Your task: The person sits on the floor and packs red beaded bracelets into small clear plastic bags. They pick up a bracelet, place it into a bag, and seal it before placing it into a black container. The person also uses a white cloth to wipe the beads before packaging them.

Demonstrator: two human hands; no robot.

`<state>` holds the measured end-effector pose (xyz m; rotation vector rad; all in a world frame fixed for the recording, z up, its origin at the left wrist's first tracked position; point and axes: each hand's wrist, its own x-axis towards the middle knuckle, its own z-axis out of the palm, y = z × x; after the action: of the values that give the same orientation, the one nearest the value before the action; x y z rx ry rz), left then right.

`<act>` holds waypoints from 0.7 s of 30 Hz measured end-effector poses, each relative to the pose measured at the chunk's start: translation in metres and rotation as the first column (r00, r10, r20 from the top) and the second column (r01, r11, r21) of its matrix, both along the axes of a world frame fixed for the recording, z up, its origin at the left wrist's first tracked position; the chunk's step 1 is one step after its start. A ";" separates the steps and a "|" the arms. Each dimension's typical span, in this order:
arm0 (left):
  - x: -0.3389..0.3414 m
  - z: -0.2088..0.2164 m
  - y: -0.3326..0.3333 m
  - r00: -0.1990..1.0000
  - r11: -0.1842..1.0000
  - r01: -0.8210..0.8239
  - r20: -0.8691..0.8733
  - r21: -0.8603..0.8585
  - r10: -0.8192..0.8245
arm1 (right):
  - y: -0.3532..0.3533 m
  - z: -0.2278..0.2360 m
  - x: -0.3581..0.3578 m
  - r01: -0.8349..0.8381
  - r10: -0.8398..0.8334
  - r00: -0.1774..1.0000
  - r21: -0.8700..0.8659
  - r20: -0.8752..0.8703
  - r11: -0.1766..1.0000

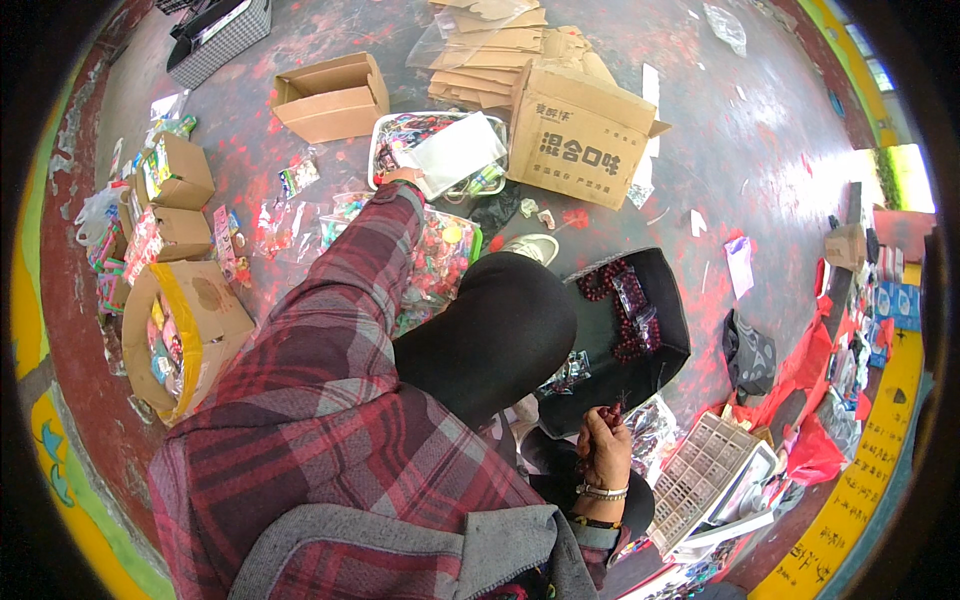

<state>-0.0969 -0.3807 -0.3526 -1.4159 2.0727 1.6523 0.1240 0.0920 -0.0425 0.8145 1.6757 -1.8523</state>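
- Near side of the black bin (pixel 603 387): the person's right hand (pixel 604 447) was closed, fingertips pinched together on a small dark red item (pixel 617 408) at the bin's near edge
- Beyond the bin and to its left, the left hand (pixel 404 175) reached into a white basket (pixel 374 150), by a white sheet (pixel 458 155); whether it gripped anything could not be told
- With attention split between both places, a slackened pinch might have dropped the item outside the bin
- A hasty tug at the sheet might have spilled the basket's heaped contents
- The item looked thin and wispy at its tip, mostly hidden by the fingers; inside the bin, dark red beads (pixel 632 347) lay bunched beside clear packets (pixel 570 372)
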 end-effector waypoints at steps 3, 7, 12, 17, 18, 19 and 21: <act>-0.001 0.014 0.021 0.839 0.770 -0.398 -0.140 0.499 0.525 | 0.001 0.001 0.001 0.011 -0.011 1.000 -0.002 0.001 1.000; 0.004 0.013 0.019 0.722 0.626 -0.381 -0.204 0.681 0.661 | 0.001 -0.001 0.001 0.016 -0.016 1.000 0.001 0.003 1.000; 0.006 0.024 0.014 0.663 0.492 -0.265 -0.214 0.829 0.717 | -0.001 0.004 0.001 0.010 -0.010 1.000 0.006 0.002 1.000; 0.010 0.048 0.013 0.783 0.657 -0.219 -0.272 0.721 0.560 | -0.002 0.007 0.005 0.014 -0.014 0.999 -0.010 -0.033 1.000; 0.011 0.025 -0.006 0.824 0.753 -0.226 -0.290 0.618 0.486 | -0.003 0.008 0.004 0.003 -0.003 0.999 -0.023 -0.035 1.000; 0.009 0.026 -0.008 0.867 0.832 -0.210 -0.295 0.513 0.401 | -0.003 0.009 0.005 0.007 -0.008 0.999 -0.020 -0.035 1.000; 0.010 0.025 -0.003 0.827 0.865 -0.249 -0.369 0.436 0.424 | -0.003 0.012 0.006 0.014 -0.015 0.999 -0.016 -0.035 1.000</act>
<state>-0.0871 -0.3839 -0.3275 -1.4287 1.5970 2.5821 0.1301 0.0891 -0.0305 0.7942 1.6792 -1.8974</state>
